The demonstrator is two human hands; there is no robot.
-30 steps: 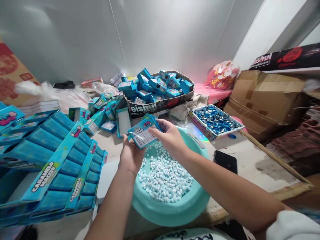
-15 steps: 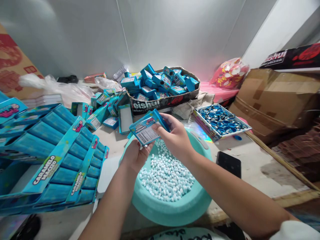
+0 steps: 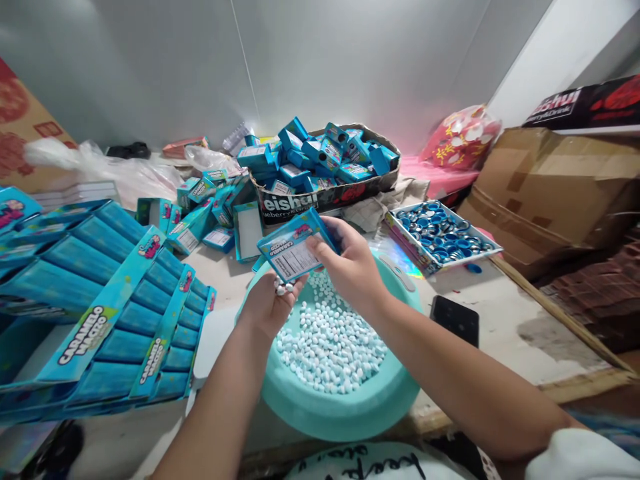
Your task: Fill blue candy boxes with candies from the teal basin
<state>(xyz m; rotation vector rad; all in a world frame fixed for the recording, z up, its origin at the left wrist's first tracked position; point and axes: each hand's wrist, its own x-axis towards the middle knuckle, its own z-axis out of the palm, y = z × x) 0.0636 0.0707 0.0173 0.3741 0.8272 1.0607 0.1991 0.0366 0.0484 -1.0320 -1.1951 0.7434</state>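
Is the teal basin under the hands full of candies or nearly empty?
Partly full. A layer of pale blue-white candies covers the bottom of the teal basin, while the near wall stays bare up to the rim.

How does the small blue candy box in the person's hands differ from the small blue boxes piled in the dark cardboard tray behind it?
The small blue candy box is held in the air by the right hand, above the teal basin of white pellets; the small blue boxes in the dark cardboard tray lie loosely heaped. The held box shows its white label panel; the heaped ones face all ways. The left hand cups pellets beneath it. Both share the blue printed card.
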